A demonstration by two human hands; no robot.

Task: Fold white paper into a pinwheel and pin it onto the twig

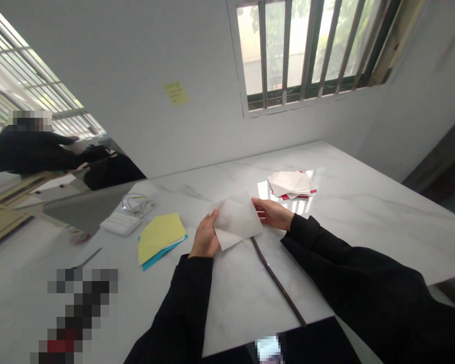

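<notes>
A white sheet of paper (237,221), folded over on itself, is held just above the white marble table (349,222). My left hand (205,236) pinches its left edge, fingers closed on it. My right hand (273,212) grips the right edge, thumb on top. Both arms wear black sleeves. A thin dark stick (276,283) lies on the table below the paper, running toward the near edge.
A yellow sheet over a teal one (160,238) lies to the left. A white device with a coiled cable (131,215) sits beyond. A pile of white and red papers (292,184) lies at the back right. A person in black (30,149) is at the far left.
</notes>
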